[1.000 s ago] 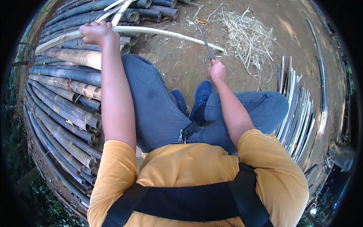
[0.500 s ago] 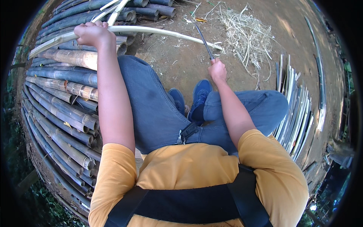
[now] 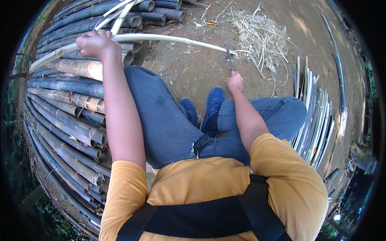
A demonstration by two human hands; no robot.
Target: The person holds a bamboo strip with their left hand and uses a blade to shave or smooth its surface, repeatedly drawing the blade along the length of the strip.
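My left hand (image 3: 96,44) is closed round a long pale bamboo strip (image 3: 161,37). One end of the strip sticks out to the left over the bamboo pile, and the other stretches right, above the dirt ground. My right hand (image 3: 235,81) grips the handle of a long, narrow-bladed knife (image 3: 230,60). The blade points away from me and crosses the strip near its far right end; whether the two touch, I cannot tell. Both arms reach forward past my bent legs.
Stacked bamboo poles (image 3: 72,84) fill the left side. More pale strips (image 3: 122,16) lie on the stack. A heap of thin shavings (image 3: 259,36) covers ground ahead to the right. Cut strips (image 3: 313,112) lie bundled beside my right knee, with a long pole (image 3: 339,72) farther right.
The knife has swung from leaning left to nearly straight ahead, and my right hand has come slightly nearer and right. The strip sits a little lower in view, still in my left hand.
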